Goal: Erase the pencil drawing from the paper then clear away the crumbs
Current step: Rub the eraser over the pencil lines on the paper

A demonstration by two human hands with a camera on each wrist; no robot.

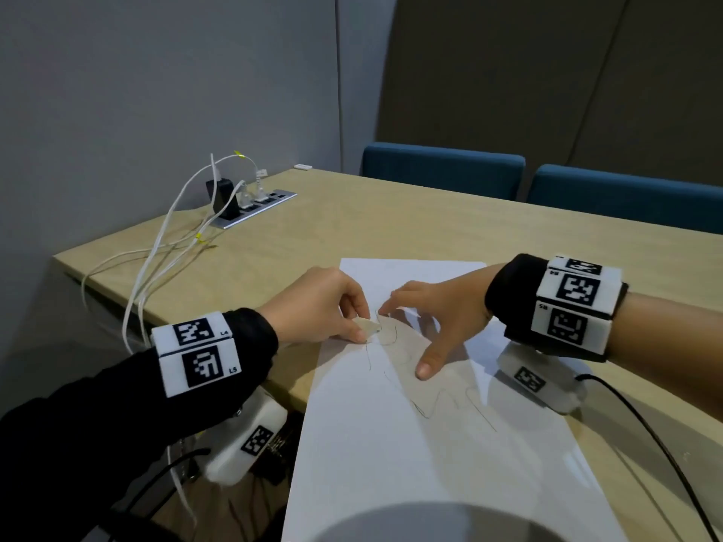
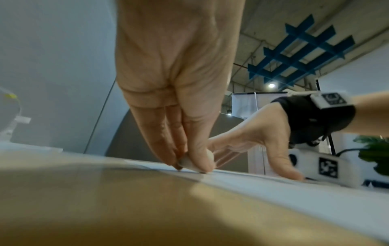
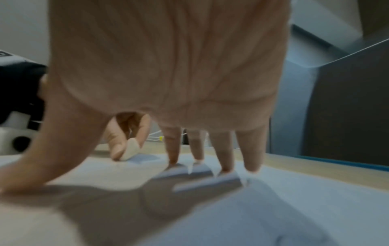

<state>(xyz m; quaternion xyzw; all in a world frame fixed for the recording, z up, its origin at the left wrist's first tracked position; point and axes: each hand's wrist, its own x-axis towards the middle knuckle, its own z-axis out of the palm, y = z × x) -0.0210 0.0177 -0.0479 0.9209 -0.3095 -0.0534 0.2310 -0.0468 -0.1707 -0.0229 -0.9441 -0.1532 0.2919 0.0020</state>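
A white sheet of paper (image 1: pixel 391 444) lies on the pale wooden table (image 1: pixel 352 217), running from the near edge toward the middle, with thin pencil lines (image 1: pixel 385 338) wandering across its upper half. The left hand (image 1: pixel 313 307) pinches a small whitish eraser (image 1: pixel 367 327) between thumb and fingertips, and the eraser's lower end touches the paper close to its left edge, right on the top of the drawing. From the left wrist view, the thumb and two fingers are curled tight around the eraser (image 2: pixel 189 162), which is tilted with its tip on the sheet. The right hand (image 1: pixel 438 318) is spread wide on the paper just beside the eraser, its straight fingers (image 3: pixel 227 149) pressing down with their tips and the thumb (image 1: pixel 428 363) planted nearer the person, holding nothing. Both wrists carry white blocks printed with black square codes. At the far left of the table, white cables (image 1: pixel 164 244) loop out of a silver socket strip (image 1: pixel 254 209), and two blue chair backs (image 1: pixel 442 166) stand behind the far edge.
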